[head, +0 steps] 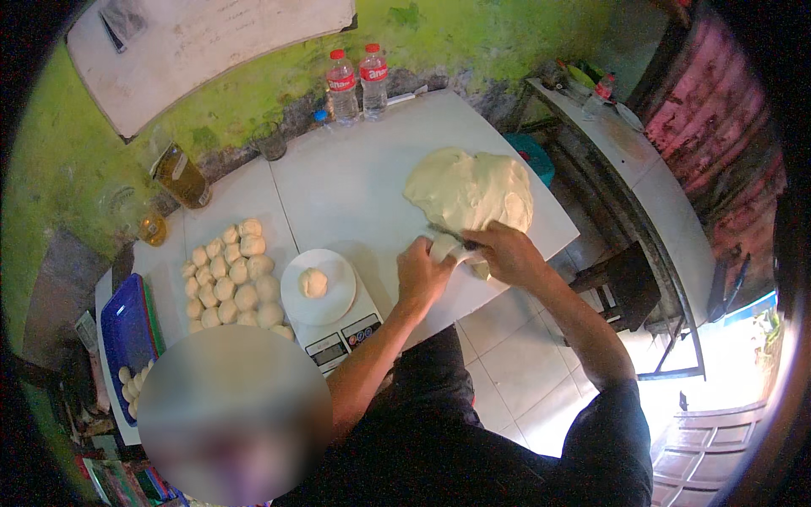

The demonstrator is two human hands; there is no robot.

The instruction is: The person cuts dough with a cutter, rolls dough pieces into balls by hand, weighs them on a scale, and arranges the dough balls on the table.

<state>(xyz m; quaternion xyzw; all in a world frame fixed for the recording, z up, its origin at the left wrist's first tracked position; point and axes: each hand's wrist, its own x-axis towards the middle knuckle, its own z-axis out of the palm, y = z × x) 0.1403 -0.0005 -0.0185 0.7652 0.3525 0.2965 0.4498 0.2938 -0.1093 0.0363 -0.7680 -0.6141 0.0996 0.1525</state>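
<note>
A large mound of pale dough (469,184) lies near the right end of the white tiled table. At its near edge, my left hand (423,271) grips a smaller piece of dough (442,247). My right hand (512,255) is closed around a dark, narrow cutting tool (452,232), whose blade is against the dough; fingers partly cover it. Left of my hands stands a white digital kitchen scale (364,309). One dough ball (313,282) rests on the scale's round white platform (342,301). Beyond it, several dough balls (224,289) sit in rows.
Two water bottles (343,89) (374,82) and a glass (271,142) line the wall side. A jug of amber liquid (182,177) stands farther left. A blue tray (130,317) holds more dough balls. At right is another counter (665,190). A blurred oval hides the lower left.
</note>
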